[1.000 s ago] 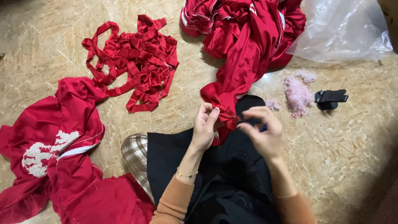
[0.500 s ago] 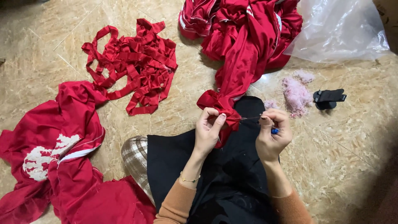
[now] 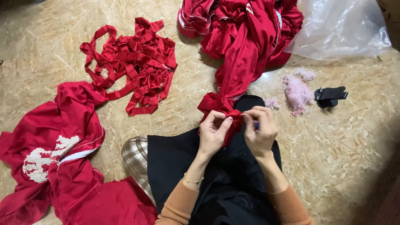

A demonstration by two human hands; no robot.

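Marble floor (image 3: 50, 62) spreads under me where I sit with a black cloth (image 3: 175, 166) over my lap. My left hand (image 3: 213, 134) pinches the bunched end of a long red garment (image 3: 233, 83), fingers closed on the fabric. My right hand (image 3: 260, 131) is curled tight around a small blue-tipped tool (image 3: 256, 125) touching the same bunch. Beyond lies a heap of red strips (image 3: 133, 66), another red garment with a white pattern (image 3: 54, 141) to my left, pink fluff (image 3: 296, 93), a black clip (image 3: 330, 96) and a clear plastic bag (image 3: 341, 29).
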